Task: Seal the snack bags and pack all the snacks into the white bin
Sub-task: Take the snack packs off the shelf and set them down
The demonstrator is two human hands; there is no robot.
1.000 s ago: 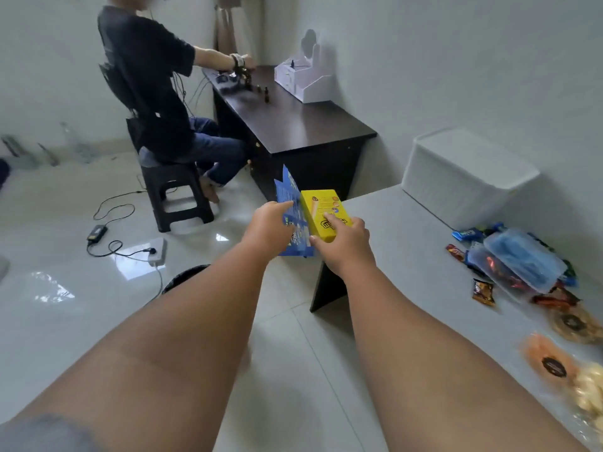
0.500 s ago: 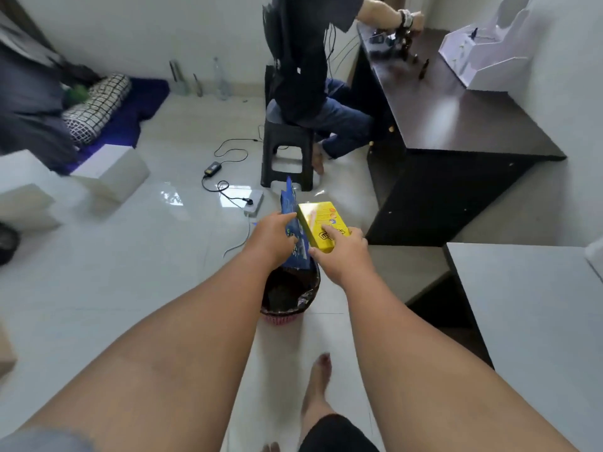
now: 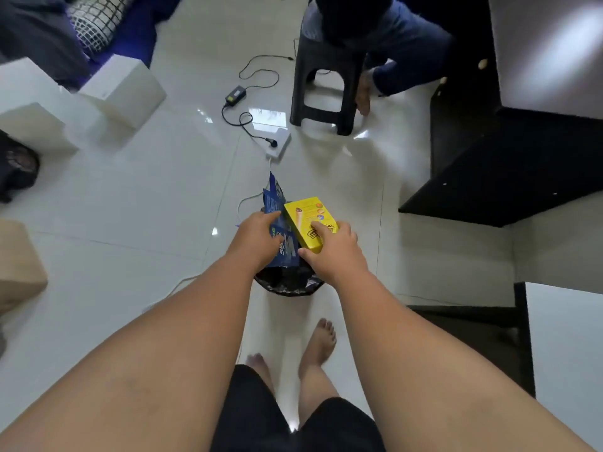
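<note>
My left hand [image 3: 257,238] grips a blue snack package [image 3: 277,210] that stands on edge. My right hand [image 3: 332,247] holds a yellow snack box [image 3: 306,216], fingers on top and thumb below. Both packages are side by side directly above a small waste bin with a black liner [image 3: 287,283] on the floor. The white bin and the snacks on the table are out of view.
A grey table corner [image 3: 564,347] is at the right. A dark desk [image 3: 496,171] stands beyond it. A person sits on a black stool [image 3: 326,93]. A power strip and cable [image 3: 277,145] lie on the tiled floor. White blocks [image 3: 124,89] sit at left. My bare feet [image 3: 319,340] show below.
My view has swung left and down, away from the table to the floor. Both hands carried the blue package and yellow box along and now hold them over the waste bin.
</note>
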